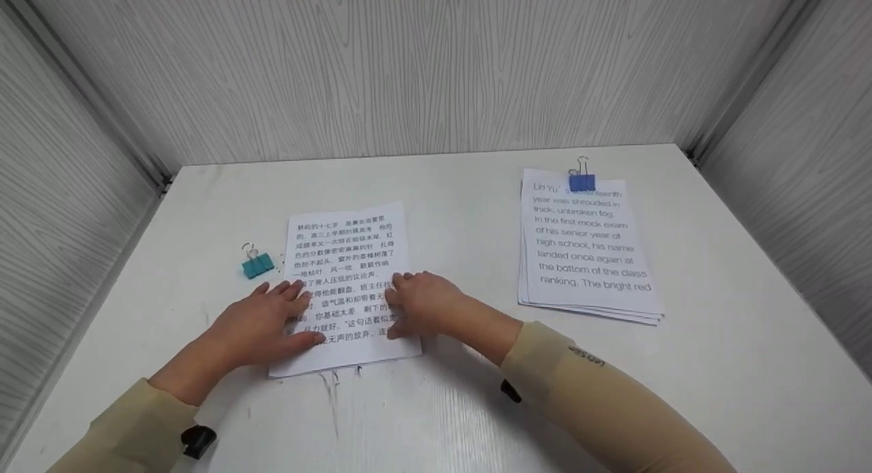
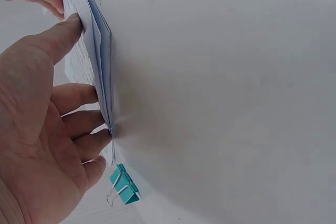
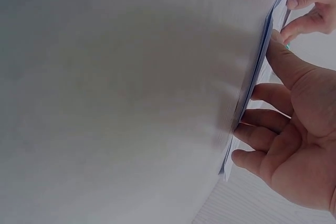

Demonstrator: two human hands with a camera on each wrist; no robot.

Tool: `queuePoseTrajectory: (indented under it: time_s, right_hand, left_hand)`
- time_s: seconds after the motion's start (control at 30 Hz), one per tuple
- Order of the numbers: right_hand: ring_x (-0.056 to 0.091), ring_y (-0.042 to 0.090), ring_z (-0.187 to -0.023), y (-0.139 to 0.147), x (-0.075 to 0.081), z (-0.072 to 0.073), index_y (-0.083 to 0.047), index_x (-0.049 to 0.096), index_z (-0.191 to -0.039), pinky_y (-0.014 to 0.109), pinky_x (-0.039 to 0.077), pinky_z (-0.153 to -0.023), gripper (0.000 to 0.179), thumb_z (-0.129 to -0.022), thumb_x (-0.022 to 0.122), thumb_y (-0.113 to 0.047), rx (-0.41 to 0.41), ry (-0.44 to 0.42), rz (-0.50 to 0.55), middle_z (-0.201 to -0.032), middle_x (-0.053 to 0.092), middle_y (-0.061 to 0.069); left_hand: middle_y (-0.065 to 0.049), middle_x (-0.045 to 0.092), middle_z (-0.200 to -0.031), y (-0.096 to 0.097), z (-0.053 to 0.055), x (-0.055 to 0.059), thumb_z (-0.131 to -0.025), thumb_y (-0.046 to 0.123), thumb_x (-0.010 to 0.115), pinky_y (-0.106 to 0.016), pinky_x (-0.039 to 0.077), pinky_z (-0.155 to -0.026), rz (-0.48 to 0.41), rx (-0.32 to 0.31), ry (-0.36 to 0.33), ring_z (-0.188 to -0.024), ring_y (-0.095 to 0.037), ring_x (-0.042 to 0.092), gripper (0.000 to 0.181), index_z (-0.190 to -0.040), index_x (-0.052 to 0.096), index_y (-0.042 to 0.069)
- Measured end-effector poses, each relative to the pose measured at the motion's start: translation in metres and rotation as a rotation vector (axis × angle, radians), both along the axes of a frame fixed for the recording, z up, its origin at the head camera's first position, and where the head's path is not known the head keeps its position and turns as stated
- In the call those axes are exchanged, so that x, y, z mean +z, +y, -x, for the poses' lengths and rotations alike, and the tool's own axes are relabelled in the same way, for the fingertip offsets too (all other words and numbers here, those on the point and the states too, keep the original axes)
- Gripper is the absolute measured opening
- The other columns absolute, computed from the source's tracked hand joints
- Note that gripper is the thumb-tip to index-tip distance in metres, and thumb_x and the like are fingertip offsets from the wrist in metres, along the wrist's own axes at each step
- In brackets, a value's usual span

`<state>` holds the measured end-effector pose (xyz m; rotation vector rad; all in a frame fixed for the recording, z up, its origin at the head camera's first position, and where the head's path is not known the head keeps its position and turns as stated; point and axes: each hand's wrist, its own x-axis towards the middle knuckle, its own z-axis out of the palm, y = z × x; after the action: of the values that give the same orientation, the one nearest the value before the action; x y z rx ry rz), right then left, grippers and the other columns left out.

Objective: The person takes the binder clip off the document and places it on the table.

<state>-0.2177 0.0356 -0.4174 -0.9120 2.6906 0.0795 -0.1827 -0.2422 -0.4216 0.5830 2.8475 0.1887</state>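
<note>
A stack of paper sheets (image 1: 347, 255) printed with Chinese text lies on the white table. At its left edge my left hand (image 1: 262, 323) rests, with the thumb on the top sheet. My right hand (image 1: 426, 302) touches the right edge, its fingertips on the paper. In the left wrist view the sheets' edges (image 2: 102, 66) stand slightly apart under the thumb. The right wrist view shows the right fingers (image 3: 262, 135) against the stack's side (image 3: 252, 77). A teal binder clip (image 1: 258, 264) lies left of the stack, apart from both hands.
To the right lies another stack of sheets (image 1: 586, 248) with English text, a blue binder clip (image 1: 582, 181) gripping its top edge. Its lower sheets fan out slightly. Grey wood-grain panels (image 1: 422, 71) stand behind and on both sides of the table (image 1: 449, 418).
</note>
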Motion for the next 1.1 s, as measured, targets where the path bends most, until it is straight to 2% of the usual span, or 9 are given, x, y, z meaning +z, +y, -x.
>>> queuePoseTrajectory:
  time_s: [0.1, 0.27, 0.43, 0.63, 0.7, 0.83, 1.0, 1.1]
  right_hand:
    - [0.059, 0.028, -0.135, -0.003, -0.001, -0.003, -0.016, 0.065, -0.142, 0.037, 0.046, -0.115, 0.057, -0.097, 0.076, -0.049, 0.011, 0.005, 0.004, -0.149, 0.059, 0.009]
    - [0.049, 0.028, -0.148, -0.004, -0.001, -0.007, -0.016, 0.061, -0.151, 0.038, 0.037, -0.123, 0.065, -0.097, 0.077, -0.049, 0.0, -0.009, 0.031, -0.159, 0.052, 0.01]
    - [0.043, 0.027, -0.152, 0.002, -0.003, -0.003, -0.017, 0.057, -0.155, 0.043, 0.03, -0.127, 0.068, -0.097, 0.076, -0.048, -0.007, -0.038, 0.093, -0.163, 0.048, 0.009]
    - [0.037, 0.031, -0.155, 0.023, -0.001, 0.002, -0.016, 0.054, -0.158, 0.048, 0.023, -0.129, 0.074, -0.095, 0.08, -0.046, -0.027, -0.079, 0.286, -0.167, 0.042, 0.008]
    - [0.033, 0.031, -0.157, 0.036, 0.003, 0.002, -0.015, 0.051, -0.159, 0.049, 0.02, -0.13, 0.077, -0.095, 0.08, -0.045, -0.048, -0.093, 0.365, -0.169, 0.038, 0.009]
    - [0.034, 0.032, -0.156, 0.077, 0.015, 0.006, -0.011, 0.05, -0.159, 0.051, 0.02, -0.129, 0.076, -0.096, 0.08, -0.042, -0.064, -0.055, 0.457, -0.168, 0.039, 0.012]
    - [0.038, 0.034, -0.154, 0.142, 0.026, 0.01, -0.013, 0.051, -0.158, 0.053, 0.026, -0.127, 0.074, -0.096, 0.08, -0.041, -0.132, 0.015, 0.506, -0.167, 0.041, 0.011]
    - [0.04, 0.038, -0.152, 0.183, 0.03, 0.012, -0.014, 0.051, -0.159, 0.054, 0.032, -0.124, 0.075, -0.096, 0.08, -0.041, -0.192, 0.051, 0.495, -0.166, 0.041, 0.012]
  left_hand:
    - [-0.028, 0.044, -0.16, -0.003, -0.002, -0.001, -0.097, 0.06, 0.068, -0.064, 0.03, -0.122, 0.006, 0.005, 0.0, -0.15, -0.049, 0.038, 0.084, -0.153, 0.054, -0.002]
    - [-0.029, 0.045, -0.159, -0.006, -0.005, -0.004, -0.097, 0.058, 0.068, -0.066, 0.034, -0.119, 0.015, 0.001, 0.005, -0.149, -0.05, 0.039, 0.083, -0.152, 0.055, -0.003]
    - [-0.03, 0.044, -0.159, -0.006, -0.002, 0.0, -0.097, 0.057, 0.068, -0.066, 0.033, -0.12, 0.026, -0.011, 0.001, -0.149, -0.051, 0.039, 0.084, -0.153, 0.053, -0.003]
    - [-0.03, 0.044, -0.159, -0.006, 0.002, 0.003, -0.098, 0.056, 0.068, -0.065, 0.029, -0.122, 0.021, -0.019, 0.0, -0.15, -0.05, 0.038, 0.082, -0.153, 0.053, -0.003]
    - [-0.031, 0.045, -0.159, -0.006, 0.002, 0.003, -0.098, 0.057, 0.068, -0.064, 0.028, -0.123, 0.026, -0.021, -0.006, -0.149, -0.05, 0.038, 0.083, -0.153, 0.053, -0.003]
    - [-0.03, 0.044, -0.159, -0.002, 0.005, 0.006, -0.096, 0.058, 0.069, -0.065, 0.028, -0.123, 0.044, -0.012, -0.031, -0.15, -0.05, 0.038, 0.084, -0.153, 0.053, -0.002]
    - [-0.03, 0.047, -0.158, 0.003, 0.008, 0.009, -0.094, 0.058, 0.073, -0.065, 0.029, -0.122, 0.06, 0.012, -0.053, -0.148, -0.051, 0.04, 0.083, -0.151, 0.057, 0.0]
    - [-0.031, 0.052, -0.153, 0.007, 0.009, 0.011, -0.093, 0.056, 0.074, -0.066, 0.036, -0.118, 0.063, 0.018, -0.026, -0.142, -0.053, 0.047, 0.076, -0.144, 0.065, 0.0]
